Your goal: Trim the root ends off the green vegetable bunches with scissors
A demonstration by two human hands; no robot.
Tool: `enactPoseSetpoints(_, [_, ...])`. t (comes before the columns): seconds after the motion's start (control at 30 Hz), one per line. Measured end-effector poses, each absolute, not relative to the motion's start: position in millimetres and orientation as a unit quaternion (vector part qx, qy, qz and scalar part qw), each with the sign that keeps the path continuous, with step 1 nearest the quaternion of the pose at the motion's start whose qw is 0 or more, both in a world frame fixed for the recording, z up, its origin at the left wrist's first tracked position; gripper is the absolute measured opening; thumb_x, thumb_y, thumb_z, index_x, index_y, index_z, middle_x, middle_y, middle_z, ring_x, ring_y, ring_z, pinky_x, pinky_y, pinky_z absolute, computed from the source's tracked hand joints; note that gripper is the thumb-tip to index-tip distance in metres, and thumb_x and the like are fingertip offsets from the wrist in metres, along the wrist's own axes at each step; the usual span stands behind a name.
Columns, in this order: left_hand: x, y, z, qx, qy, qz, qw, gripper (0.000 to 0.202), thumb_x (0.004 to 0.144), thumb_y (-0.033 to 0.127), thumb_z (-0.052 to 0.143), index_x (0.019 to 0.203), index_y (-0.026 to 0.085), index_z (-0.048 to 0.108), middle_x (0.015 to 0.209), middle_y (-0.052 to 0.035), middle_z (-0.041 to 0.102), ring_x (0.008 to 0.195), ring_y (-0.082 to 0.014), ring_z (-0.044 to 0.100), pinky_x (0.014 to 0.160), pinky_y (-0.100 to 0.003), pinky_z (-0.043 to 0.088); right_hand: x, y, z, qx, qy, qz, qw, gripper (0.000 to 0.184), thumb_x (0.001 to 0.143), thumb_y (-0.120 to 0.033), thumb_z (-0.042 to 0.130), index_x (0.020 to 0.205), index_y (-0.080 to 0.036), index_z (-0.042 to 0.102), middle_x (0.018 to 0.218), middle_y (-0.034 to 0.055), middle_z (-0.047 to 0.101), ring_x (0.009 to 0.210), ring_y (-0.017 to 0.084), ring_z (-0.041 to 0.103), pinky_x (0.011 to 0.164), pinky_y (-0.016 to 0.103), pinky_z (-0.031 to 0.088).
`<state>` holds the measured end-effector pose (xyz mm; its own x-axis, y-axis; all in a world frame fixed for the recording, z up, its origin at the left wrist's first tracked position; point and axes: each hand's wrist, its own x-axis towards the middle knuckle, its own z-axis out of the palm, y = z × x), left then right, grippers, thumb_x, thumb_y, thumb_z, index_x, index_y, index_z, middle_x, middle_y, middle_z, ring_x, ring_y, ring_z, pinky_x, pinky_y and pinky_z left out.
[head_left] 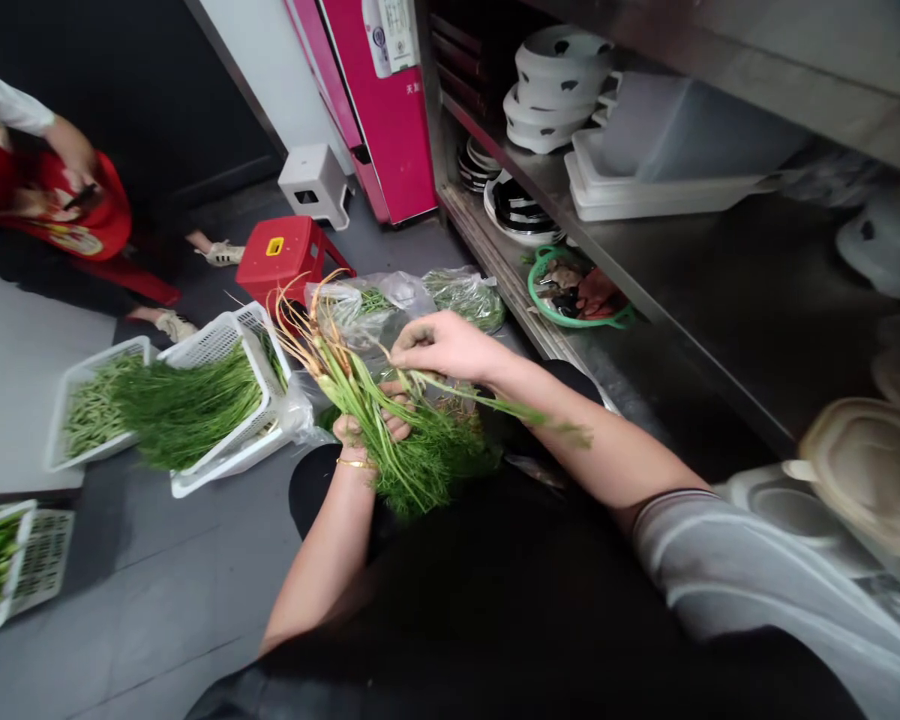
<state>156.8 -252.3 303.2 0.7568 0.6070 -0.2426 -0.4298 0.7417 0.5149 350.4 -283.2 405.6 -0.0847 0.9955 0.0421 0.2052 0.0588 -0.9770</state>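
Main item: one bunch of feathery greens [431, 460], centre of the frame, held above the lap; leaves toward the lower right, stems running up to the orange-brown roots [300, 335] at upper left.

Left hand [354, 436]: fingers curled closed around the stems, partly hidden by them; a gold bracelet [356, 463] is worn at the wrist.

Right hand [446, 345]: thumb and forefinger nearly closed, a single stalk [495, 400] apparently pinched between them, its leafy end trailing across the forearm.

Step in hand, as judged: stalks are being sorted or picked over singly, the bunch being steadied by the left hand. Called for next: the pinched stalk to be kept clear of the others, the left grip to be left firm but not crushing.

Surroundings: a white basket [211, 342] heaped with similar greens, left of centre; a second basket [54, 440] of green pods beside it; a red stool [277, 250], above centre; bagged greens [461, 300] near the right hand; a green basket [570, 322] under the shelf, contents unclear.
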Motion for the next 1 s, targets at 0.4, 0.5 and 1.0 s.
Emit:
enactPoseSetpoints(0.4, [155,-255,301,0.31,0.233,0.234,0.891,0.029,0.045,0.036,0.071,0.066,0.02,0.059,0.051,0.0002,0.049,0.041,-0.012,0.044,0.034,-0.023,0.031,326,-281,399,-0.568,-0.592,0.331,0.466,0.01,0.081,-0.02,0.056,0.082,-0.013,0.063,0.081,0.0024,0.066,0.074,0.011,0.059,0.071,0.025,0.044])
enactPoseSetpoints(0.5, [156,-251,298,0.334,0.232,0.282,0.869,0.026,0.047,0.034,0.068,0.069,0.021,0.062,0.053,-0.0003,0.055,0.04,-0.012,0.045,0.034,-0.024,0.034,328,-295,392,-0.561,-0.598,0.353,0.451,0.032,0.084,-0.037,0.056,0.107,-0.014,0.057,0.105,0.0087,0.065,0.088,0.015,0.061,0.079,0.03,0.047])
enactPoseSetpoints(1.0, [176,-241,296,0.31,0.301,0.48,0.763,0.024,0.061,0.035,0.06,0.08,0.021,0.063,0.08,-0.0038,0.069,0.095,-0.0267,0.064,0.083,-0.041,0.053,324,-286,347,-0.621,-0.693,0.334,0.152,0.059,0.092,-0.058,0.033,0.113,-0.006,0.053,0.112,0.0229,0.064,0.1,0.03,0.062,0.082,0.039,0.047])
